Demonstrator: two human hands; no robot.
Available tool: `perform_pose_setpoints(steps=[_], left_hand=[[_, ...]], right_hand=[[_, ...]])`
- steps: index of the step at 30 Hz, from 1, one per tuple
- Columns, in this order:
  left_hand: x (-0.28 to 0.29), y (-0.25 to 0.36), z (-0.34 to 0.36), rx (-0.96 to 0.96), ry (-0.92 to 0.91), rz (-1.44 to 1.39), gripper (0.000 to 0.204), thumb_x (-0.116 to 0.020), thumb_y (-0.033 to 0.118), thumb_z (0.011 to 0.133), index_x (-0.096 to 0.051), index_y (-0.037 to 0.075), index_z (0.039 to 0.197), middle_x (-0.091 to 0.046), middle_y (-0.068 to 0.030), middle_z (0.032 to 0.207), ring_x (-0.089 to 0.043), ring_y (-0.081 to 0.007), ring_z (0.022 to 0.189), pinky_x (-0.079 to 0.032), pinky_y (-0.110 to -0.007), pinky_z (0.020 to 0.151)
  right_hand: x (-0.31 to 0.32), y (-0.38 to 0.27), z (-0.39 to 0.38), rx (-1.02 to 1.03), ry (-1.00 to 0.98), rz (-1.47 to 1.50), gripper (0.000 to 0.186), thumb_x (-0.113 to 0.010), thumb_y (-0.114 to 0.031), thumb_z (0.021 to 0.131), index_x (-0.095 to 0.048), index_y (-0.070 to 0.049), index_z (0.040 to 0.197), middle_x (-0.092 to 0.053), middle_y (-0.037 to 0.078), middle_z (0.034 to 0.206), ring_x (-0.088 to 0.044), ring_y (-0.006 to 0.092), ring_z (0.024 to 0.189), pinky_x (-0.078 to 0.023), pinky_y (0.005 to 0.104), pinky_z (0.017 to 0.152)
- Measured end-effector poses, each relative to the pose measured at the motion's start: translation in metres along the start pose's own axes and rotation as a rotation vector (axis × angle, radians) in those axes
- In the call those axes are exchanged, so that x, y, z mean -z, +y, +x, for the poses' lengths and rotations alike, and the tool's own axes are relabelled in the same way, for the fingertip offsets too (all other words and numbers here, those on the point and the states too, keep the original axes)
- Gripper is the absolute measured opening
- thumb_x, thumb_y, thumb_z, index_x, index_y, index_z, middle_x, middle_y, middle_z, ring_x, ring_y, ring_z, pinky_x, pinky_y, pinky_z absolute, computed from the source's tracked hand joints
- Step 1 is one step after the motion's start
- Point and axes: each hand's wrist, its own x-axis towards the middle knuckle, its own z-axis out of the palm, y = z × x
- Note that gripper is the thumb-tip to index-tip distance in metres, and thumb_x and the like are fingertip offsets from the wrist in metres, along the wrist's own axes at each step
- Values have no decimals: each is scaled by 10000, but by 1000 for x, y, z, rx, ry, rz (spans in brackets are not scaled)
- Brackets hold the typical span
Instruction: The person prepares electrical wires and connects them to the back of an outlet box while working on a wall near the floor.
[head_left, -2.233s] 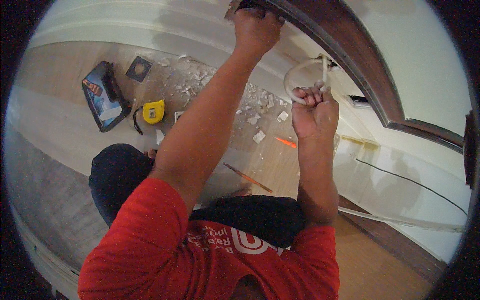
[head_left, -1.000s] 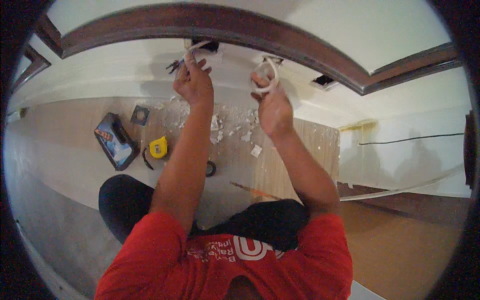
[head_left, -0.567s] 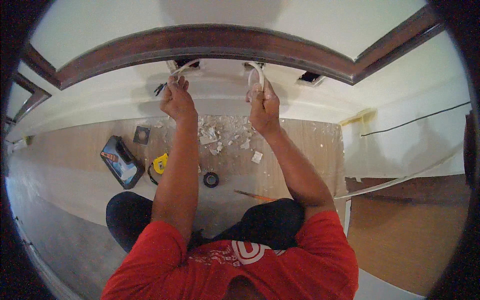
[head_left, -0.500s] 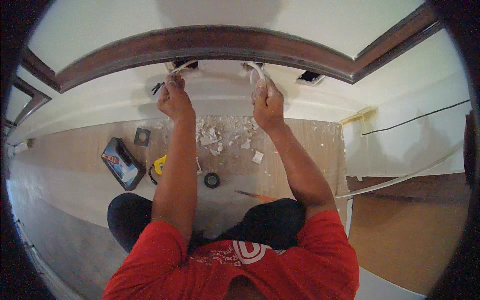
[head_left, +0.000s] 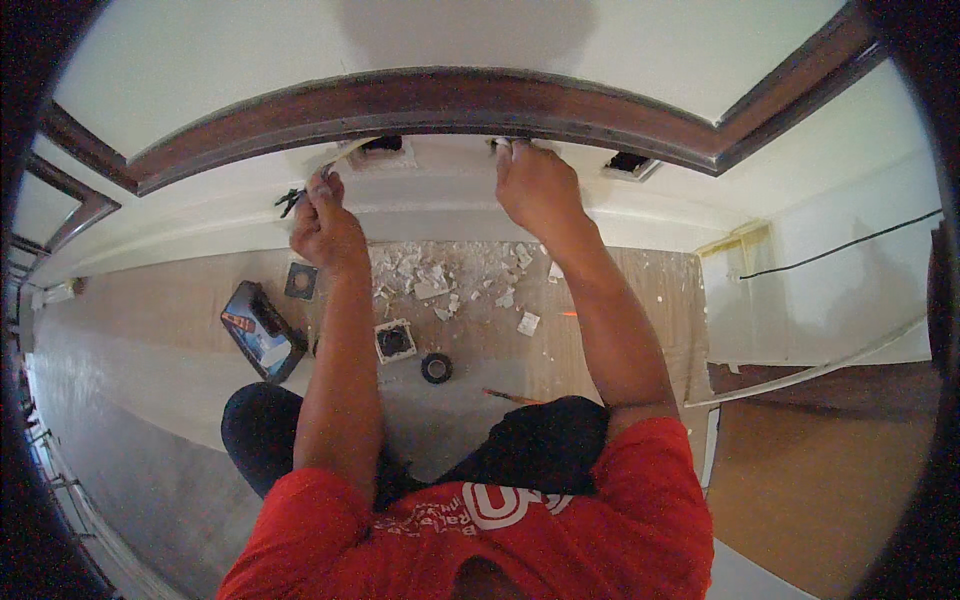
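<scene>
My left hand is closed around a white cable, which runs to the left rectangular hole in the white wall. Black strands, perhaps wire ends or tape, stick out to the left of the fist. At the middle wall opening, just under the dark wood trim, my right hand is closed with its fingertips against a short visible bit of white cable. Most of that cable and opening are hidden by the hand and trim. A third hole lies to its right.
Broken plaster litters the wood-look surface below. Nearby lie a dark case, a black square plate, a white-framed square box, a roll of black tape and a thin orange-and-dark tool. A pale cable crosses at right.
My left hand has moved left and down with its cable. My right hand has gone up against the middle opening, and the white cable loop above it no longer shows. The view has shifted slightly.
</scene>
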Motion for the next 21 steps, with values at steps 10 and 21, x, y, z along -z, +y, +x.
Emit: perform_pose_setpoints(steps=[10, 21], left_hand=[[4, 19, -20, 125, -28, -26, 261, -601, 153, 961, -659, -70, 1085, -666, -169, 1091, -678, -243, 942, -580, -375, 833], [27, 45, -13, -85, -109, 145, 286, -571, 182, 980, -670, -80, 1039, -680, -133, 961, -662, -164, 875, -557, -288, 825]], right_hand=[[-44, 36, -49, 197, 528, 480, 370, -564, -176, 952, -577, -22, 1288, -693, 164, 1010, -640, 257, 855, -464, 388, 839], [-10, 7, -2, -65, 157, 140, 223, -545, -177, 908, -642, 13, 971, -662, 232, 804, -663, 383, 823, -521, 469, 775]])
